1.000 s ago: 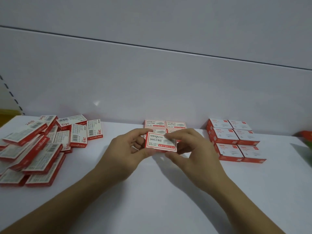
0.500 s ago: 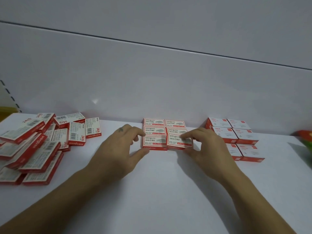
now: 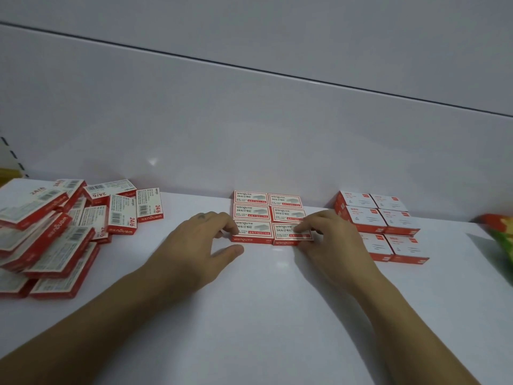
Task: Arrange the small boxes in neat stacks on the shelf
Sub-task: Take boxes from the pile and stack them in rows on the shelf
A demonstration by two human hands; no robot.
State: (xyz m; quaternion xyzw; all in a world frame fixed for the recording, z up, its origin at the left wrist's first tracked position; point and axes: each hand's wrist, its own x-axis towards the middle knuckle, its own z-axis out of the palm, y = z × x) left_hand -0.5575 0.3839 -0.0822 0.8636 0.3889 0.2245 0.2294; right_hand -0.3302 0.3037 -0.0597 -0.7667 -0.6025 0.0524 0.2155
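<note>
Centre frame: R hand (image 3: pixel 330 241) pinches front-right box (image 3: pixel 288 230), prob. to seat it flush. L hand (image 3: pixel 205 240) loosely open, fingertips bracing front-left box (image 3: pixel 254 229) vs. skew.

Six flat red-and-white small boxes (image 3: pixel 251 212) are lying label-up in a block two wide and three deep at the far middle of the white shelf (image 3: pixel 263 315). The near right box (image 3: pixel 286 234) is sitting slightly askew. A loose heap (image 3: pixel 50 237) is sprawling at the left, and a stacked block (image 3: pixel 380 226) is standing at the right.
</note>
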